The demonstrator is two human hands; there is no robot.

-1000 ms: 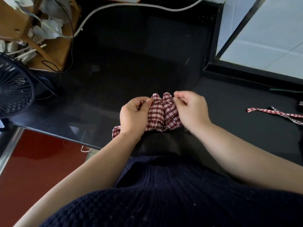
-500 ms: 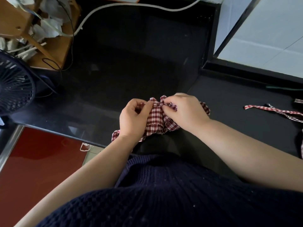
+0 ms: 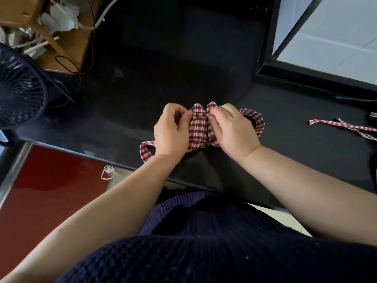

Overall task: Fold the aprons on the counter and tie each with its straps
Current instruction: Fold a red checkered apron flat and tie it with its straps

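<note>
Both hands now closer atop apron.

Ends of folded apron hidden under left hand and right hand; I couldn't tell if strap was knotted between them. Loose checked straps at right ran off frame edge. Fan cut by left edge.

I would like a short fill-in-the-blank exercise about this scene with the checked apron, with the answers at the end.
1. The apron, gripped by the left hand and the right hand, rests on a ____ counter.
2. The apron's checks are white and ____.
3. The fan stands to the ____ of the hands.
4. A loose strap lies on the counter to the ____ of the hands.
Missing words: black, red, left, right.
</note>
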